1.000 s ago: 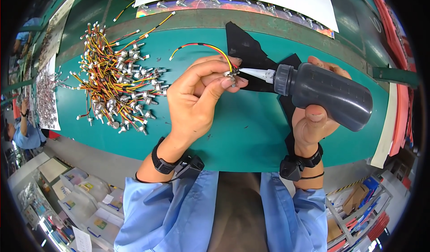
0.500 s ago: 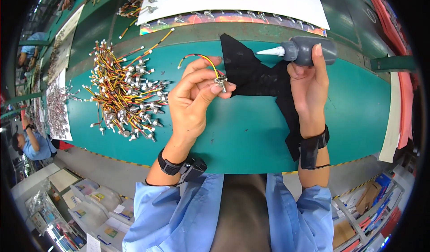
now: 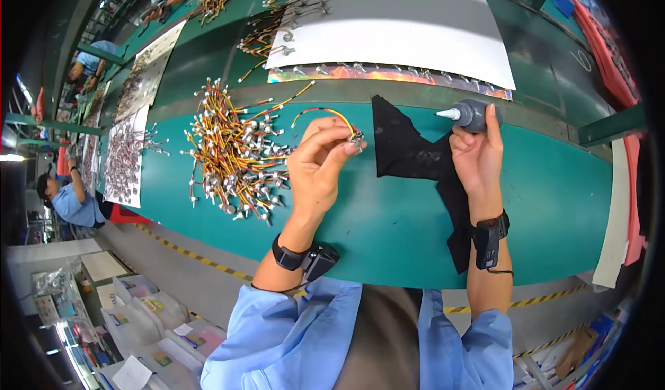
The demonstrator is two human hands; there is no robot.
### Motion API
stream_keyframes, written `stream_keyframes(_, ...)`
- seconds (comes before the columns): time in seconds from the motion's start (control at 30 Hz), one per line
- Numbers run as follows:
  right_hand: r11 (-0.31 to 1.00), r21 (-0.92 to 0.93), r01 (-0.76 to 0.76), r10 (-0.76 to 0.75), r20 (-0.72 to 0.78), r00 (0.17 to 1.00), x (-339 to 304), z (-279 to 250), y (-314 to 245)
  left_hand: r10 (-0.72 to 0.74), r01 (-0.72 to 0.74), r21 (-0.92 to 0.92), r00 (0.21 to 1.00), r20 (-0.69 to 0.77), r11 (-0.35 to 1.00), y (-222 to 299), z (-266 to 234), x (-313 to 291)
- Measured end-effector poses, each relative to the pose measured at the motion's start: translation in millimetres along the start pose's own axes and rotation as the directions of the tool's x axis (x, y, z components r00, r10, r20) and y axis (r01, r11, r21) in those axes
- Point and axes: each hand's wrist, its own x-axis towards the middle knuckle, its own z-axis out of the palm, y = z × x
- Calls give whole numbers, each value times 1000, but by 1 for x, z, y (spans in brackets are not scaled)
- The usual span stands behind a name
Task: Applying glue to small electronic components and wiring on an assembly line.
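Observation:
Pinched between the thumb and fingers of my left hand [image 3: 316, 172] is a small metal potentiometer [image 3: 357, 139], its yellow, red and black wires curving up and left. My right hand [image 3: 478, 158] grips a dark grey squeeze bottle [image 3: 472, 116] whose white pointed nozzle [image 3: 447, 113] faces left, toward the potentiometer but apart from it. A black cloth [image 3: 409, 151] lies on the green table [image 3: 547, 203] between and partly beneath my hands. Left of my left hand is a heaped pile of similar wired potentiometers [image 3: 232, 154].
Beyond the table's near strip, a white sheet [image 3: 409, 26] bears wired parts along its left edge, with a row of parts on the shiny strip [image 3: 388, 75] before it. More parts cover a white sheet [image 3: 125, 158] at far left. Co-workers in blue [image 3: 76, 206] sit along the left.
The whole view has shifted, so the table and hands appear lower and further right. The bottle looks shorter, its body turned, with the nozzle still facing left. Both hands keep their holds.

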Motion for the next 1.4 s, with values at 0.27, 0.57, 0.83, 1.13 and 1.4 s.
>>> stream_keyframes(0.27,995,-52,80,-77,59,995,-7,21,-6,39,-32,-92,996,79,995,-2,2,0)
stream_keyframes(0.57,989,-87,120,-114,64,991,-15,13,-24,65,-64,-25,996,53,998,9,-4,8)
stream_keyframes(0.83,987,5,160,-159,-112,981,-12,-23,-56,85,-33,620,995,-54,784,52,-32,119)
stream_keyframes(1.13,992,8,129,-124,-219,968,1,-32,-52,80,11,914,996,-48,407,-6,-50,284)
stream_keyframes(1.4,990,5,138,-133,-237,962,4,-33,-54,100,45,989,993,-60,143,-56,-45,257)
